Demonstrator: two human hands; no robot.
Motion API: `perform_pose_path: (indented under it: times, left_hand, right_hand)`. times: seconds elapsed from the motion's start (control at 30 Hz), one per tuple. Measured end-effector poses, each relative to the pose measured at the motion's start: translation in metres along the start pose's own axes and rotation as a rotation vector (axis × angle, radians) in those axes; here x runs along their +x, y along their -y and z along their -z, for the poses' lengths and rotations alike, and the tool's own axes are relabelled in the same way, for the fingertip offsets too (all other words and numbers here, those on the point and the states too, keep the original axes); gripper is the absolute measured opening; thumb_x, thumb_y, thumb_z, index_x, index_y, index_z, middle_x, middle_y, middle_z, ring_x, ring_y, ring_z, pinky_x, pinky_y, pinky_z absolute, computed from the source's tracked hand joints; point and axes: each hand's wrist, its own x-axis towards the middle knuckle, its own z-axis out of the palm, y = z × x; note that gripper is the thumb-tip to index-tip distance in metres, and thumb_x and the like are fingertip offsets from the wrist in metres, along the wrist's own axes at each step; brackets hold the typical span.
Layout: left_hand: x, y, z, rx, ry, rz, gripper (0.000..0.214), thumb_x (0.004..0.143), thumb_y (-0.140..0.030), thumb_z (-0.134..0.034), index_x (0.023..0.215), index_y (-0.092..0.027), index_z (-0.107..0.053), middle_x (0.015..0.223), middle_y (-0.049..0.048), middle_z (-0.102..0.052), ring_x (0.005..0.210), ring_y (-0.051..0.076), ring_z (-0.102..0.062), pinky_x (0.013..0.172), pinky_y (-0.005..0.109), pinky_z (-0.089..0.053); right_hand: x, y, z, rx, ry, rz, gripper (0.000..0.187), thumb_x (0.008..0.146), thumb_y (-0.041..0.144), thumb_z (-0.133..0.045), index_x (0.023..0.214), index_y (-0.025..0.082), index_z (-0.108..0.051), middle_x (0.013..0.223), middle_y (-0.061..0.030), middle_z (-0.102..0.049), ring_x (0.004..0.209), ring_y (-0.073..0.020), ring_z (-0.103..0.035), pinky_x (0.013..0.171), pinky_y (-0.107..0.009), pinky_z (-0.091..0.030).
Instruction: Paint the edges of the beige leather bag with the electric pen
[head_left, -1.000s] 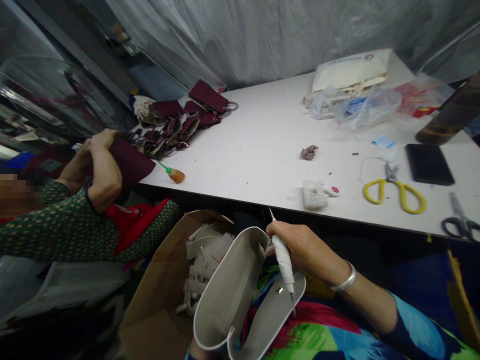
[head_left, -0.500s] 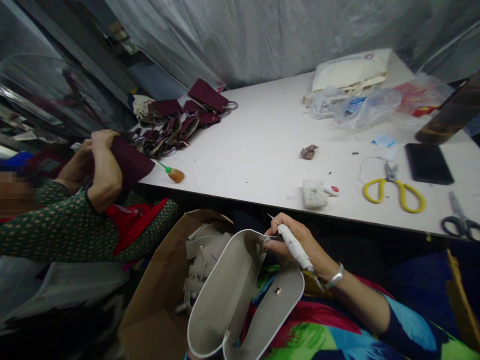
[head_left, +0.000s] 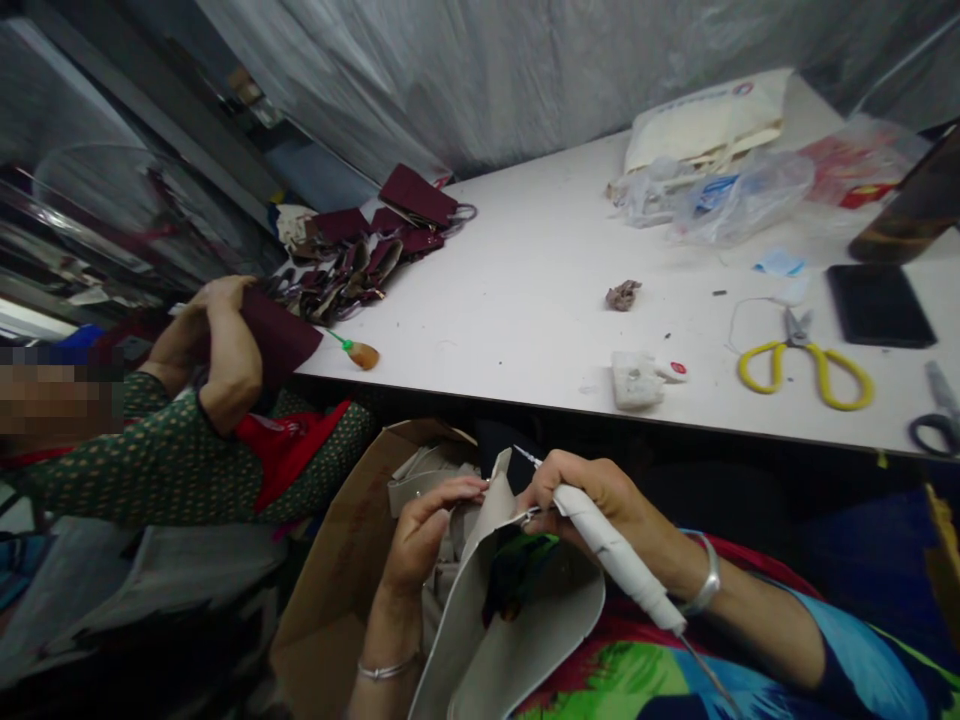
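Note:
A beige handbag point(head_left: 480, 610) with pale edges lies over my lap, its mouth open toward me. My right hand point(head_left: 585, 500) is closed around the white-wrapped handle of a corded soldering iron point(head_left: 619, 560), whose thin metal tip points up and left past the bag. Fingers of that same hand also pinch the bag's upper rim. On the bag's other side, my left hand point(head_left: 427, 530) has its fingers stretched out, fingertips touching the upturned end of the rim, the thumb apart. Just left of the bag, a cardboard box point(head_left: 337, 570) holds several more beige bags.
On the white table point(head_left: 525, 270) lie yellow-handled scissors point(head_left: 810, 365), black-handled scissors point(head_left: 937, 430), a phone point(head_left: 879, 305), a small white block point(head_left: 637, 380), plastic bags point(head_left: 742, 195) and a small amber bottle point(head_left: 360, 353). Maroon bags point(head_left: 352, 250) are piled near a co-worker point(head_left: 172, 430) at left.
My left hand has come up into view and touches the bag's rim. The bag has turned, its far end now pointing up. The right hand keeps the soldering iron and rim.

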Motion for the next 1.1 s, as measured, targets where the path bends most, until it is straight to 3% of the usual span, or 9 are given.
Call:
perform_pose_path:
  times: [0.13, 0.23, 0.33, 0.5, 0.7, 1.0, 1.1]
  left_hand:
    - [0.008, -0.015, 0.006, -0.116, 0.257, -0.269, 0.064, 0.088, -0.074, -0.062, 0.115, -0.018, -0.078, 0.126, 0.0169, -0.069, 0.121, 0.036, -0.062, 0.108, 0.046, -0.049]
    - [0.02, -0.031, -0.007, -0.08, 0.388, -0.288, 0.066, 0.089, -0.072, -0.063, 0.13, -0.02, -0.073, 0.136, 0.0156, -0.065, 0.131, 0.037, -0.056, 0.114, 0.047, -0.044]
    - [0.03, -0.039, -0.028, 0.005, 0.453, -0.212, 0.066, 0.086, -0.064, -0.073, 0.135, -0.02, -0.069, 0.137, 0.013, -0.066, 0.127, 0.035, -0.06, 0.111, 0.041, -0.046]
    - [0.04, -0.038, -0.056, 0.117, 0.282, -0.072, 0.042, 0.084, -0.038, -0.073, 0.12, -0.016, -0.076, 0.117, 0.0098, -0.075, 0.11, 0.03, -0.068, 0.099, 0.037, -0.052]
    - [0.048, -0.039, -0.067, 0.127, 0.116, -0.046, 0.034, 0.082, -0.03, -0.07, 0.112, -0.016, -0.079, 0.108, 0.0086, -0.078, 0.102, 0.028, -0.071, 0.096, 0.036, -0.056]
    - [0.053, -0.027, -0.081, 0.105, -0.029, -0.117, 0.022, 0.083, -0.028, -0.071, 0.1, -0.019, -0.083, 0.098, 0.0066, -0.078, 0.095, 0.024, -0.071, 0.091, 0.033, -0.056]
    - [0.051, -0.028, -0.065, 0.09, -0.064, -0.113, 0.019, 0.084, -0.034, -0.074, 0.091, -0.019, -0.082, 0.089, 0.0061, -0.077, 0.088, 0.023, -0.071, 0.084, 0.031, -0.055]
  right_hand:
    - [0.001, -0.006, -0.003, 0.005, -0.012, -0.005, 0.025, 0.103, 0.038, -0.071, 0.091, 0.02, -0.06, 0.09, -0.0018, -0.07, 0.075, -0.0164, -0.064, 0.065, -0.023, -0.047]
    - [0.0, -0.011, -0.003, -0.016, -0.041, 0.017, 0.021, 0.105, 0.034, -0.066, 0.091, 0.02, -0.06, 0.092, -0.0022, -0.069, 0.08, -0.0173, -0.064, 0.071, -0.025, -0.048]
    - [-0.001, -0.016, 0.0, -0.069, -0.094, 0.021, 0.015, 0.105, 0.03, -0.064, 0.093, 0.02, -0.061, 0.091, -0.0017, -0.068, 0.081, -0.0176, -0.064, 0.072, -0.025, -0.048]
    - [0.0, -0.032, 0.006, -0.311, -0.28, 0.088, 0.016, 0.106, 0.027, -0.062, 0.091, 0.021, -0.063, 0.085, -0.0008, -0.065, 0.076, -0.0174, -0.062, 0.068, -0.026, -0.045]
    - [0.006, -0.05, 0.006, -0.402, -0.435, 0.116, 0.01, 0.103, 0.028, -0.069, 0.097, 0.022, -0.064, 0.092, -0.0032, -0.069, 0.075, -0.0193, -0.064, 0.067, -0.027, -0.048]
    - [0.009, -0.056, 0.006, -0.406, -0.442, 0.141, 0.014, 0.107, 0.034, -0.065, 0.1, 0.022, -0.064, 0.092, -0.0032, -0.069, 0.076, -0.0186, -0.065, 0.068, -0.027, -0.05]
    - [0.008, -0.053, 0.008, -0.381, -0.424, 0.162, 0.017, 0.108, 0.039, -0.064, 0.107, 0.022, -0.064, 0.099, -0.0053, -0.07, 0.083, -0.0198, -0.068, 0.073, -0.028, -0.053]
